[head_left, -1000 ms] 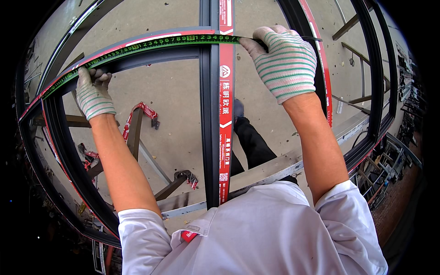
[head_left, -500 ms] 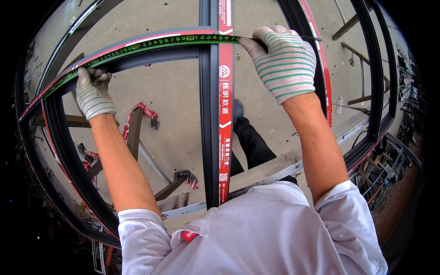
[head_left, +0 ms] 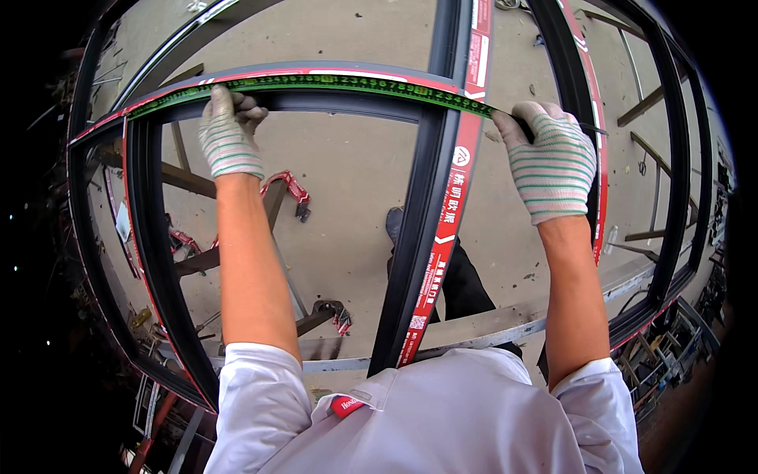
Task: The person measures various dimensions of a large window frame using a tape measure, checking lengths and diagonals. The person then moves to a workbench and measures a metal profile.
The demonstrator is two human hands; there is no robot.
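Observation:
A green tape measure blade [head_left: 371, 84] with dark markings runs along a black-and-red crossbar [head_left: 316, 104] of a large dark metal frame. Around the blade's right part, my right hand [head_left: 553, 162] is closed, in a striped knit glove; a thin dark length of it shows beyond the knuckles. No tape case is visible. My left hand [head_left: 230, 136], gloved alike, has its thumb against the blade's lower edge near the crossbar's left end and its fingers curled. Between my hands, the blade crosses an upright bar [head_left: 430, 221] with a red printed strip [head_left: 454, 186].
Another dark upright [head_left: 572, 71] stands beside my right hand. The frame's left side bar [head_left: 150, 229] is left of my left forearm. Brown support bars [head_left: 189, 178] and red film scraps [head_left: 292, 187] show below. A pale beam [head_left: 505, 320] crosses in front of my body.
The whole view has turned, so frame, tape and both hands sit farther right, and the tape slopes down to the right. Both hands keep their hold in about the same places.

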